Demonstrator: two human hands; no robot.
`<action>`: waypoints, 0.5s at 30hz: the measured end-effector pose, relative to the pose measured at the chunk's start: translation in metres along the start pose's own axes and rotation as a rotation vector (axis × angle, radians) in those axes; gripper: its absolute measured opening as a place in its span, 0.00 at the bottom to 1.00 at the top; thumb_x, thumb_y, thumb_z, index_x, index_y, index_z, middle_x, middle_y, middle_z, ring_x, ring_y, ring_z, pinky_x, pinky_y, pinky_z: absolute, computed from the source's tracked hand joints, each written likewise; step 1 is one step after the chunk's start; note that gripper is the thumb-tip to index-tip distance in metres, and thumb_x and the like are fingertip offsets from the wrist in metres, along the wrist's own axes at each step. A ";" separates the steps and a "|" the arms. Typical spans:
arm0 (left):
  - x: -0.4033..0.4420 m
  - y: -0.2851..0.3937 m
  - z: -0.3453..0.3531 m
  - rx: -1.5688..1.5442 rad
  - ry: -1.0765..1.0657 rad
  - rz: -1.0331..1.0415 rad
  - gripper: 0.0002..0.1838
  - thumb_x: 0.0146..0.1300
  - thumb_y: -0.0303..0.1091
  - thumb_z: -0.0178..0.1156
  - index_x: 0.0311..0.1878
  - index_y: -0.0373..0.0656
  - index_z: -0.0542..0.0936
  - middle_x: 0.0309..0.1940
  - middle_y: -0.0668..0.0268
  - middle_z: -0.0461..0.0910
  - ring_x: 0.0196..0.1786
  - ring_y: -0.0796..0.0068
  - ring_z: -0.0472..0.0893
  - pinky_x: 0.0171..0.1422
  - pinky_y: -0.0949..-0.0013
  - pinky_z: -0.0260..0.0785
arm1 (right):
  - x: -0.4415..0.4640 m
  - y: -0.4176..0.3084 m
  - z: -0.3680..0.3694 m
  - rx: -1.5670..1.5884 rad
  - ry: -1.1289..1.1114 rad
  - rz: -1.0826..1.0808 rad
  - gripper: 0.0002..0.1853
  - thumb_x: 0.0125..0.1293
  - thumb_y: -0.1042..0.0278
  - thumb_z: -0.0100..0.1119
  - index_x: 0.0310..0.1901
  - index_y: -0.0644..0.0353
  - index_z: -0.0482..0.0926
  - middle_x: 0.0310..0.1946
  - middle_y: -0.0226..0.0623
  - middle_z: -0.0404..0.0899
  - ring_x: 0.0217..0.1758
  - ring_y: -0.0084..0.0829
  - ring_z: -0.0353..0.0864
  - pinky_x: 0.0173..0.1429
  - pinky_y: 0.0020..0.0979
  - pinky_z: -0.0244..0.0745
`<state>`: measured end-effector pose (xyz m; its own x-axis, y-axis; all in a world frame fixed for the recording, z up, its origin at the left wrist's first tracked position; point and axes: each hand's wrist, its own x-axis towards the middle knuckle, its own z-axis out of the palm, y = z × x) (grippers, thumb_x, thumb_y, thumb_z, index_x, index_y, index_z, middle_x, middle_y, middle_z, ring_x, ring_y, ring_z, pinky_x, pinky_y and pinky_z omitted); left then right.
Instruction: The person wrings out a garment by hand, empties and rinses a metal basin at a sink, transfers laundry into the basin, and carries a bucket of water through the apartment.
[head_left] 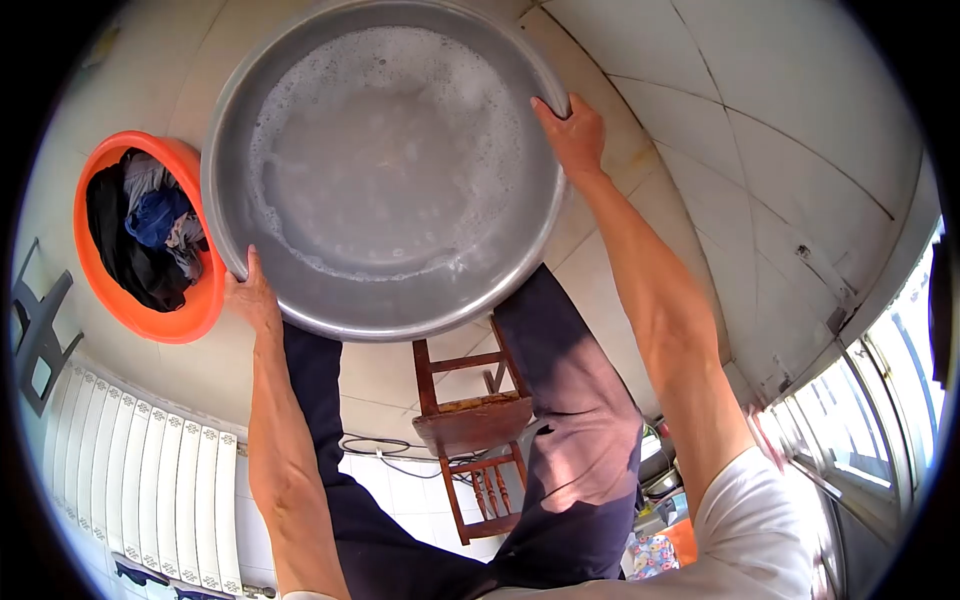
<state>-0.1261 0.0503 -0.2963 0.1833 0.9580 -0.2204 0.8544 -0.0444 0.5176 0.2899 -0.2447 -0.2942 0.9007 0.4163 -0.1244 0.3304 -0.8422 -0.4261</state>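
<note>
A large grey metal basin (390,322) with soapy, foamy water (385,150) in it fills the upper middle of the head view. My left hand (252,292) grips its rim at the lower left, thumb up on the edge. On the upper right side, my right hand (575,138) is closed round the rim, with the thumb over the top and the other fingers mostly hidden beneath. Left of the basin stands an orange tub (98,275) holding dark, blue and grey clothes (155,220).
Behind my legs is a small wooden chair (470,420), with black cables (380,445) near it. A white radiator (150,480) lines the lower left, below a grey plastic stool or chair (42,330). Tiled wall (760,150) and a bright window (860,400) lie right.
</note>
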 end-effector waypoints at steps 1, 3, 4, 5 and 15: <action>-0.004 0.003 -0.009 0.080 -0.004 -0.058 0.23 0.62 0.47 0.73 0.35 0.30 0.82 0.26 0.57 0.83 0.27 0.66 0.78 0.37 0.62 0.73 | -0.008 0.004 -0.005 0.001 -0.009 0.036 0.25 0.60 0.46 0.72 0.30 0.64 0.78 0.22 0.47 0.80 0.26 0.48 0.80 0.33 0.43 0.74; -0.010 0.002 -0.023 0.143 0.005 -0.012 0.23 0.62 0.47 0.73 0.33 0.30 0.82 0.26 0.57 0.83 0.27 0.67 0.79 0.37 0.62 0.73 | -0.033 0.007 -0.017 0.003 -0.025 0.079 0.24 0.59 0.47 0.73 0.30 0.64 0.78 0.21 0.46 0.79 0.24 0.47 0.78 0.33 0.43 0.73; -0.012 0.005 -0.030 0.196 0.017 0.040 0.24 0.63 0.47 0.72 0.32 0.30 0.81 0.25 0.57 0.83 0.27 0.67 0.79 0.36 0.62 0.73 | -0.044 0.006 -0.024 0.046 -0.006 0.077 0.24 0.59 0.48 0.74 0.29 0.64 0.77 0.21 0.46 0.79 0.24 0.47 0.76 0.32 0.43 0.72; -0.014 0.013 -0.036 0.194 0.020 0.050 0.24 0.63 0.47 0.72 0.32 0.30 0.81 0.25 0.57 0.83 0.27 0.67 0.79 0.36 0.62 0.73 | -0.051 0.003 -0.034 0.090 0.021 0.076 0.24 0.59 0.49 0.74 0.28 0.64 0.76 0.21 0.46 0.79 0.23 0.46 0.75 0.32 0.42 0.71; -0.061 0.093 -0.157 0.186 0.057 0.064 0.22 0.61 0.47 0.73 0.34 0.32 0.84 0.26 0.56 0.84 0.27 0.63 0.81 0.38 0.61 0.74 | -0.121 -0.034 -0.180 0.114 0.011 0.333 0.22 0.58 0.50 0.74 0.31 0.63 0.79 0.22 0.46 0.79 0.24 0.44 0.77 0.34 0.43 0.73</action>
<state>-0.1340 0.0327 -0.1046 0.2164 0.9660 -0.1418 0.9182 -0.1520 0.3658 0.2202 -0.3280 -0.1027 0.9569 0.1213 -0.2639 -0.0148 -0.8870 -0.4615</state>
